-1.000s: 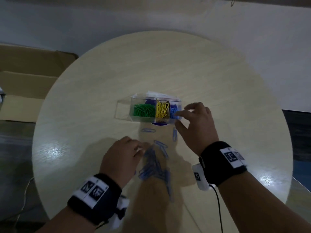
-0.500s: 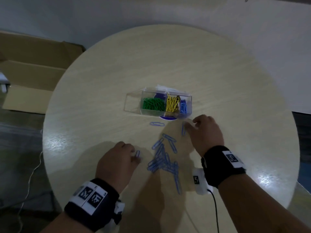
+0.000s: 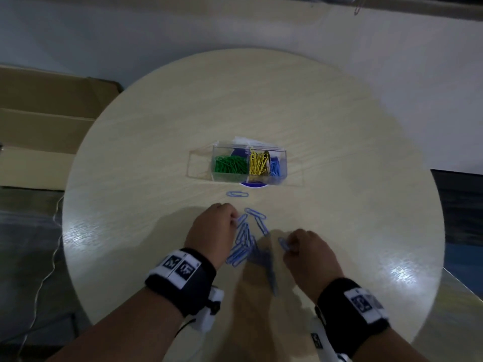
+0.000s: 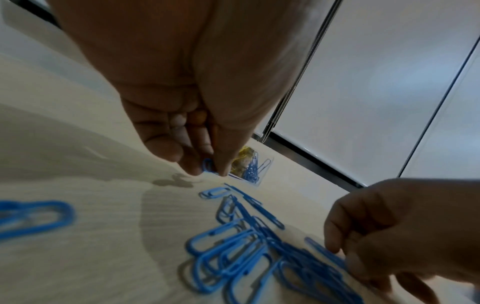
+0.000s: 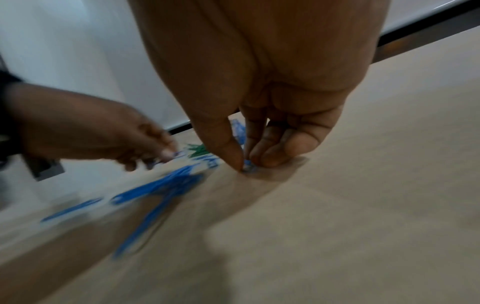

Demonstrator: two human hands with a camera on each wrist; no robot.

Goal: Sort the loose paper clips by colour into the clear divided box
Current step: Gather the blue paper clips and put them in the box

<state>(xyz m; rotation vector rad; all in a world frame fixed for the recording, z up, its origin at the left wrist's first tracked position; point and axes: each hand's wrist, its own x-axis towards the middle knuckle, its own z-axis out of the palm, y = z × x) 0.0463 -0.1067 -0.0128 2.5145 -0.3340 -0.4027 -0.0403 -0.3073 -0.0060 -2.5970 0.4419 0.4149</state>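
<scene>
At frame centre, your left hand [image 3: 213, 231] pinched a blue clip [image 4: 207, 165]; your right hand [image 3: 311, 253] apparently pinched another clip [image 3: 284, 243] beside the blue pile [image 3: 244, 244].

- Round pale wood-grain surface [image 3: 339, 152].
- Brown cardboard box [image 3: 39, 121] beside its left edge.
- White wall [image 3: 156, 30] behind.
- Thin cable [image 3: 43, 278] on floor.
</scene>
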